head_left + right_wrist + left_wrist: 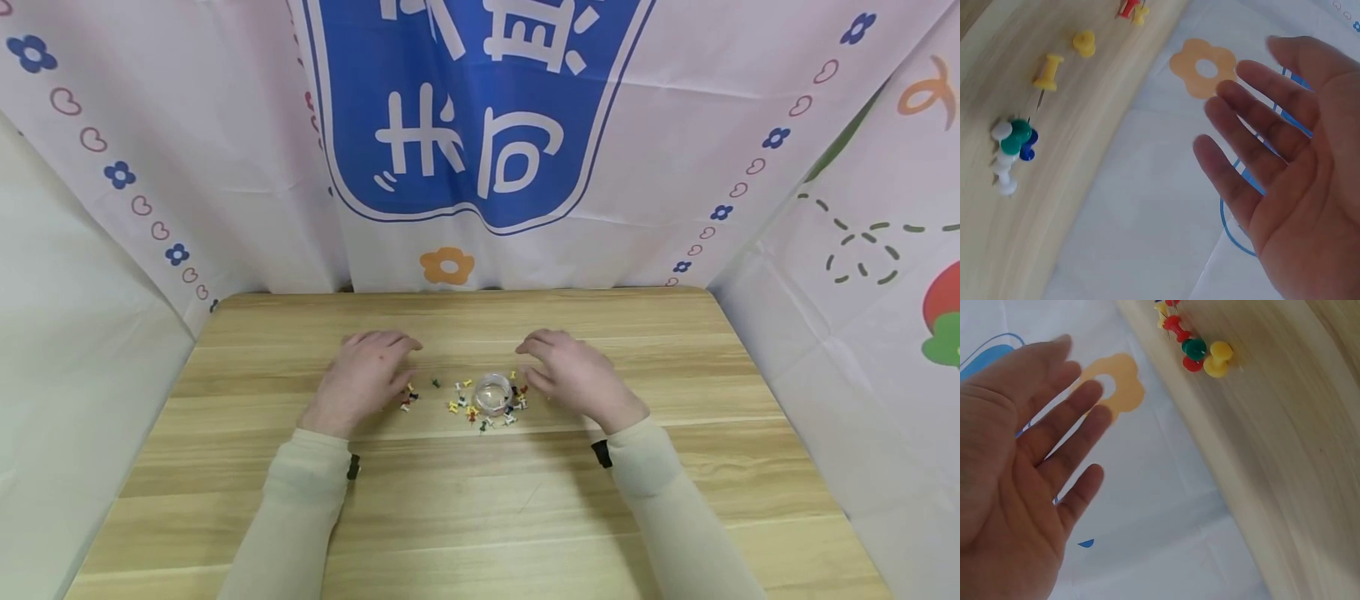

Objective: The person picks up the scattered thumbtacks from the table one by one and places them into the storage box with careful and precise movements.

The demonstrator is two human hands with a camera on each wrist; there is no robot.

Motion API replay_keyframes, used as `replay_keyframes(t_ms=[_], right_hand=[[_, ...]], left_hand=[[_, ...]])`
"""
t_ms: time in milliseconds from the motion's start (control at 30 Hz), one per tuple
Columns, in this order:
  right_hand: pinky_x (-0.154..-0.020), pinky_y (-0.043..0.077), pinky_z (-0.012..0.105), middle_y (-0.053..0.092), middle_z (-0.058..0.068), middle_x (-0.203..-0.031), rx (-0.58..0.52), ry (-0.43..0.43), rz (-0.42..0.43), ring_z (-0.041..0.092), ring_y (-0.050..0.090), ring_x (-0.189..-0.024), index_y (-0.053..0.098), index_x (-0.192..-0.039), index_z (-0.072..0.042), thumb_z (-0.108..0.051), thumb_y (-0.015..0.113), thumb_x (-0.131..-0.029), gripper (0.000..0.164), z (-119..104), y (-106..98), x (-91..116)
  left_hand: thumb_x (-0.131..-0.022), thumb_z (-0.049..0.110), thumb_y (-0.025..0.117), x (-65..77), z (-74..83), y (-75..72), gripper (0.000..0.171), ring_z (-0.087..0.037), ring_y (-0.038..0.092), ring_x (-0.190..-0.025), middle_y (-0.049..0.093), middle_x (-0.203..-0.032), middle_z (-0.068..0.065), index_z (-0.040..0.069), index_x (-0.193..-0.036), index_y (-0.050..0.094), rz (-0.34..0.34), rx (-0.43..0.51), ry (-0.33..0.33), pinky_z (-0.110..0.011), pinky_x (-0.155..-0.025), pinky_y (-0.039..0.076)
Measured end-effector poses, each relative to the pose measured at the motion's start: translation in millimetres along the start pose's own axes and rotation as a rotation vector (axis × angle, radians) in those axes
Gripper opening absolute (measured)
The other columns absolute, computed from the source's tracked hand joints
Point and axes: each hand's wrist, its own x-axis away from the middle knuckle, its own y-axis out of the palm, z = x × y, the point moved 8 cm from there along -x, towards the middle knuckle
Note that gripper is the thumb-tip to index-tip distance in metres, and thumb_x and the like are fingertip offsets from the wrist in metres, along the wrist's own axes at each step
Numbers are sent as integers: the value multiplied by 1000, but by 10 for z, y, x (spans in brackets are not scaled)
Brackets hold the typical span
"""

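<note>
Left hand [366,377] and right hand [576,375] read slack on my feeds, fingers apart and slightly bent, palms bare; between them sits the small clear round container [491,392], multicoloured plastic pushpins [472,416] strewn around it on the wood-grain tabletop [525,533]. I'd guess it's central so both hands reach it; its axis looks vertical, while pins probably lie askew because spool-shaped heads roll. Headings are mixed: in right wrist view, one yellow pushpin [1049,74] lies lengthwise, needle pointing down-frame toward the white, green and blue pushpins [1017,137].
</note>
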Motion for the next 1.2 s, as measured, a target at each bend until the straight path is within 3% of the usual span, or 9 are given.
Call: replay_keyframes(t_ms=[233,467,600,900,1200], right_hand=[[-117,39,52,49,6,-158,46,-17,41,28,45,-144,54,-151,-16,-59,40,-106,64,54,-43,7],[-125,22,52,25,-1,-170,84,-18,28,24,20,-156,33,-164,-24,-63,33,-106,70,101,-22,10],[-127,16,53,21,0,-172,82,-20,34,25,15,-158,25,-166,-27,-67,27,-105,73,124,-6,13],[-127,15,52,19,1,-173,75,-25,36,25,13,-158,26,-166,-27,-67,27,-105,73,147,11,22],[-124,22,58,20,3,-173,77,-36,27,26,13,-158,24,-167,-27,-66,28,-106,73,151,30,21]], left_hand=[[-95,24,76,53,-102,48,29,-32,65,-116,73,-122,-6,13,-121,73,-42,14,-47,-57,-103,48],[-92,22,79,104,-157,70,11,-26,67,-88,70,-92,1,15,-99,74,-69,16,-80,-53,-79,55],[-89,23,82,128,-174,113,13,-22,65,-79,66,-84,4,18,-89,70,-109,3,-85,-52,-73,55],[-91,19,80,116,-222,226,9,-24,67,-81,71,-89,1,18,-93,71,-189,-6,-99,-52,-72,55],[-91,18,79,109,-234,275,8,-25,67,-83,71,-92,-1,17,-93,71,-212,-17,-106,-53,-73,56]])
